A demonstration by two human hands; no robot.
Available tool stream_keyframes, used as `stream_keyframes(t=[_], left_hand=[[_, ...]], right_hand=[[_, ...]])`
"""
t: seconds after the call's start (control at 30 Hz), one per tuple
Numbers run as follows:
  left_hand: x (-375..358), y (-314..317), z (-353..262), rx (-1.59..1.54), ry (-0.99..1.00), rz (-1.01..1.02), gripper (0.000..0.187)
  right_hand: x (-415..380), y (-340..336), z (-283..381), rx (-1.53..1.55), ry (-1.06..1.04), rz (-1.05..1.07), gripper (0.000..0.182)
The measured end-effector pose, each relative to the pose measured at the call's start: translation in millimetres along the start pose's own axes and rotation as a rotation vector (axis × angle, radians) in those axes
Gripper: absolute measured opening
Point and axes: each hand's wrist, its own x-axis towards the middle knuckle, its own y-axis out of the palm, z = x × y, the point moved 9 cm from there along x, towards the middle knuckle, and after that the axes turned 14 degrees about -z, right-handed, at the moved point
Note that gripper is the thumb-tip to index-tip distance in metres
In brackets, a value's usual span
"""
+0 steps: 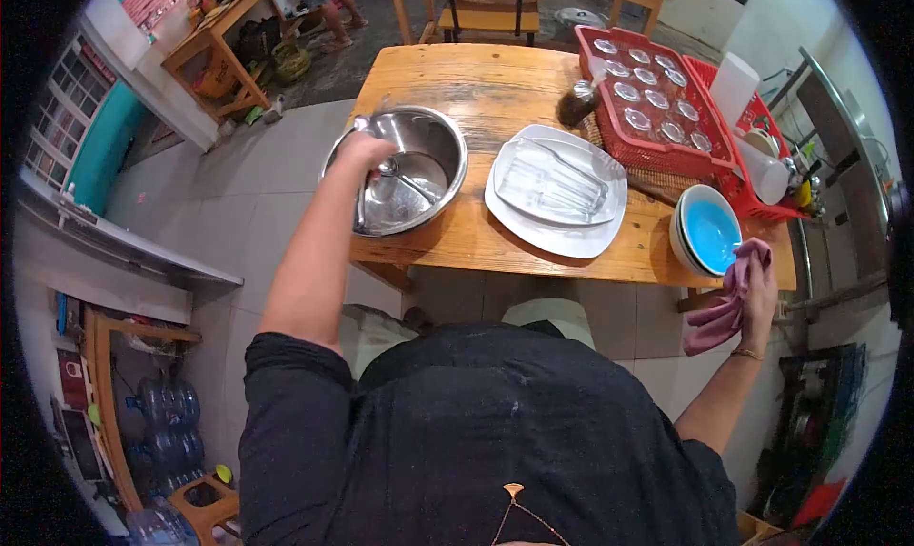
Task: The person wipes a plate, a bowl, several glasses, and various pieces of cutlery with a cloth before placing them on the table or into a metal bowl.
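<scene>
My left hand (366,152) reaches over the rim of a steel basin (447,189), its fingers curled down inside. Metal utensils with long handles (415,188) lie in the basin, one with a rounded end close to my fingertips. What those fingers grip is hidden. A pink cloth (714,323) hangs bunched in my right hand (759,298), at the table's front right edge. Right beside it stand stacked bowls (678,234), the top one blue inside. Between the hands, a white plate (571,244) carries several slender shiny pieces of cutlery (562,186) laid side by side.
A red crate (636,146) of upturned glasses stands at the table's (457,75) back right, a dark jar (576,103) beside it. Another red basket (752,203) holds plastic containers. A chair (487,18) is behind the table; a person's legs (333,18) show far back.
</scene>
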Motion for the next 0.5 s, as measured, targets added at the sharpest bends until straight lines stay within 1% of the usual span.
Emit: stream_keyframes(t=[0.03,0.07,0.13,0.17,0.2,0.23,0.27,0.33,0.43,0.5], left_hand=[[9,10,-3,0.082,0.016,-0.009,0.029],[1,11,-11,0.138,0.033,-0.009,0.028],[-15,16,-31,0.250,0.069,-0.002,0.027],[-25,18,-34,0.244,0.021,-0.020,0.025],[-26,22,-32,0.254,0.026,-0.090,0.026],[-24,25,-30,0.260,0.032,-0.161,0.028],[-21,30,-25,0.236,-0.012,-0.185,0.034],[-18,35,-14,0.197,-0.100,-0.227,0.046],[-20,37,-9,0.141,-0.123,-0.274,0.052],[-13,48,-5,0.100,-0.116,-0.170,0.058]], right_hand=[[0,2,1,-0.001,-0.071,-0.011,0.018],[-1,8,2,-0.048,-0.078,0.050,0.019],[-8,16,13,-0.054,-0.029,0.103,0.021],[-12,19,16,-0.057,-0.003,0.128,0.021],[-11,18,14,-0.024,-0.004,0.115,0.022],[-10,16,12,0.010,-0.007,0.100,0.022],[-8,15,12,0.043,-0.011,0.087,0.022],[-10,13,20,0.017,-0.051,0.068,0.023],[-16,12,36,-0.029,-0.090,0.012,0.024],[-16,8,43,-0.035,-0.098,-0.060,0.025]])
